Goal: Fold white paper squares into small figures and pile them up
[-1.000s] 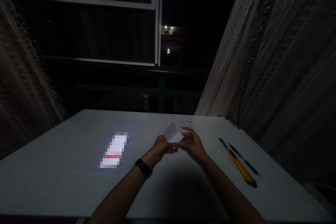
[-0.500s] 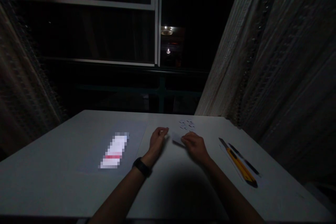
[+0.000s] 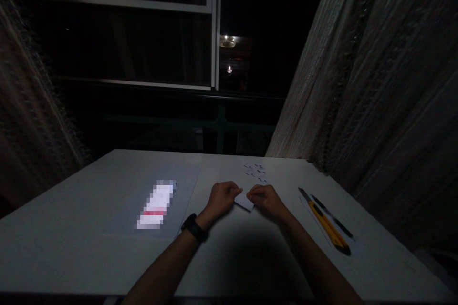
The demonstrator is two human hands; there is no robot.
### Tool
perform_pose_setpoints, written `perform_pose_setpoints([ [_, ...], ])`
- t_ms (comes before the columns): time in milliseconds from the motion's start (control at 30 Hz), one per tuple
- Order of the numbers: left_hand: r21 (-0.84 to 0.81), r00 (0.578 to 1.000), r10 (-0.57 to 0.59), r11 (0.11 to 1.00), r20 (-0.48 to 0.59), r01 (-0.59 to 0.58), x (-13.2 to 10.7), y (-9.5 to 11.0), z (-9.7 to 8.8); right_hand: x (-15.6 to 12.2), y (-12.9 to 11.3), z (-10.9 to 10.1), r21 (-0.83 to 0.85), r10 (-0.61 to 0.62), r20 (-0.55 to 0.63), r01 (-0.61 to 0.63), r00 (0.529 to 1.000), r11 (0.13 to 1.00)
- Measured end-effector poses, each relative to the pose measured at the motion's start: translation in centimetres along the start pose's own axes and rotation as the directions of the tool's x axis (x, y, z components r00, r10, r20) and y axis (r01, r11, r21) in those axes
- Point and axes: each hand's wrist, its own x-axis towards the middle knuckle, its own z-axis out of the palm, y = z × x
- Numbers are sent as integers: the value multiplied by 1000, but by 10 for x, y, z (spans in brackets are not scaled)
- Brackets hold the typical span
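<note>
Basically, left hand (image 3: 222,199) and right hand (image 3: 269,201) pinch a small white paper (image 3: 244,202), fingers of each clamped on its edges; paper sits between the hands above or on the table (image 3: 222,267), contact unclear; small dark-marked pieces (image 3: 255,171) lie just beyond; yellow cutter (image 3: 324,221) and dark pen (image 3: 331,214) side by side at right; dark wristband (image 3: 194,227) on left wrist.

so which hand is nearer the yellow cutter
Right. The right hand is to the left of the yellow cutter; the left hand is farther off on that side.
</note>
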Motion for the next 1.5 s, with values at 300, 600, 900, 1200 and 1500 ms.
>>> perform_pose_setpoints([
  [300, 80, 1000, -1, 997, -7, 1, 4, -7, -4, 1, -5, -8, 2, 64, 56, -64, 996, 998],
  [600, -5, 990, -67, 998, -124, 67, 12, -17, -13, 2, -3, -27, 15, 104, -22, -104, 994, 994],
  [900, -746, 955, -85, 606, 285, 277, 3, -11, 1, 5, -5, 9, 300, -98, -40, 106, 994, 948],
  [1200, -773, 947, -219, 548, 235, 318, 5, -12, 2, 3, -8, 22, 141, -17, -185, 44, 983, 989],
  [1500, -327, 984, -80, 936, 159, 129, 6, -12, -3, 1, 4, 18, -10, 134, -45, -134, 990, 991],
])
